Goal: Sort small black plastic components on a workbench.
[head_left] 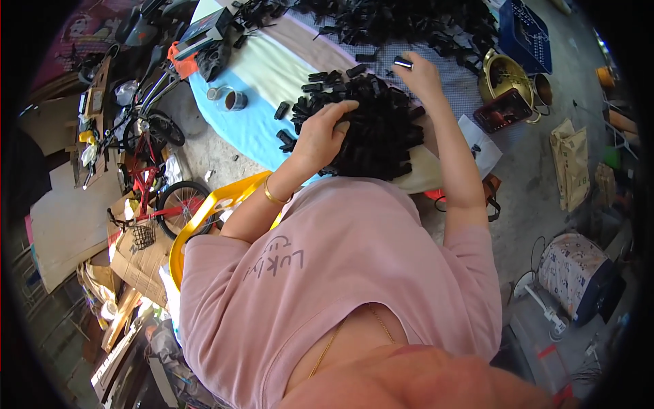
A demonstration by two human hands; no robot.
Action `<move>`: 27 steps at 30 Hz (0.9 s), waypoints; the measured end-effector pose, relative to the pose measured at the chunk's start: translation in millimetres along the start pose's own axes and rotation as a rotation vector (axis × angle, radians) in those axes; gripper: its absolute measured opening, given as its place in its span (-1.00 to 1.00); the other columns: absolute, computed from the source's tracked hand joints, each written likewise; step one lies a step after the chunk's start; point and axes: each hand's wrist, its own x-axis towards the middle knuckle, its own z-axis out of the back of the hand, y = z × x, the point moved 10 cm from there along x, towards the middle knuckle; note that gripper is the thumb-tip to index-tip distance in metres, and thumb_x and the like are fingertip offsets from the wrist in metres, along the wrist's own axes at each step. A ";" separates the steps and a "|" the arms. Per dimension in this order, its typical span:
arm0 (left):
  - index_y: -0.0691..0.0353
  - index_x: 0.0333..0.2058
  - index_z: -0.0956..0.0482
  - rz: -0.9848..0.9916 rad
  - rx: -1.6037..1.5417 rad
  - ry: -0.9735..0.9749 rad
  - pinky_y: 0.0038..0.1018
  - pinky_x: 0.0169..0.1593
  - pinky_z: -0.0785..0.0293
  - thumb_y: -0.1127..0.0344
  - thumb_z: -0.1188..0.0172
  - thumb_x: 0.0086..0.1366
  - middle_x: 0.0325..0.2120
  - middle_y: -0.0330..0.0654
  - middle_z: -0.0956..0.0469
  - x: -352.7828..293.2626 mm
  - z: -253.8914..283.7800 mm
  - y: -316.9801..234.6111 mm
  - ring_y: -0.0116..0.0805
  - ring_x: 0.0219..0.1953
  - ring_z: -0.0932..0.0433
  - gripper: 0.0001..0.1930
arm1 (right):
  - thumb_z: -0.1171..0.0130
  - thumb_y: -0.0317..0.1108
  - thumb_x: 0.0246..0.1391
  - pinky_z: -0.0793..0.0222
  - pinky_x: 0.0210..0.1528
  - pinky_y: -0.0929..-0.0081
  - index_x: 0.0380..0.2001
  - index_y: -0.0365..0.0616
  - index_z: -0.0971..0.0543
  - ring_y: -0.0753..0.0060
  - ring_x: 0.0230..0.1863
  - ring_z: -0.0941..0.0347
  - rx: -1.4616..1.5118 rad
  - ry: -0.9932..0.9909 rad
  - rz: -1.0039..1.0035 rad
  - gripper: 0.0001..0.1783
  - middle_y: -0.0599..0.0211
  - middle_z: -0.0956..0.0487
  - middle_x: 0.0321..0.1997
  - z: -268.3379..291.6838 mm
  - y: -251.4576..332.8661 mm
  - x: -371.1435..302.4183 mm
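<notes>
A heap of small black plastic pieces lies on the cloth-covered table right in front of me. My left hand rests at the heap's left side, index finger and thumb apart, with nothing visible between them; its other fingers are partly hidden. Beyond the heap, my right hand pinches a small black plastic piece with a pale shiny stripe. A larger spread of similar black pieces covers the far side of the table.
A glass mug of dark liquid stands at the left on the striped cloth. To the right are a phone, a brass-coloured pot and a blue basket. A yellow chair frame curves by my left arm; bicycles stand beyond.
</notes>
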 end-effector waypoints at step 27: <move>0.37 0.11 -0.12 0.079 -0.655 0.274 -0.44 0.05 -0.31 0.52 -0.28 -0.05 0.01 -0.07 -0.31 13.1 -9.7 -11.5 -0.33 0.02 -0.35 -0.27 | -0.19 -0.34 -0.04 -0.04 -0.64 0.86 -0.41 -0.24 -0.50 0.86 -0.62 -0.21 0.991 0.318 -0.269 -0.82 0.61 -0.41 -0.58 -14.0 102.4 -109.0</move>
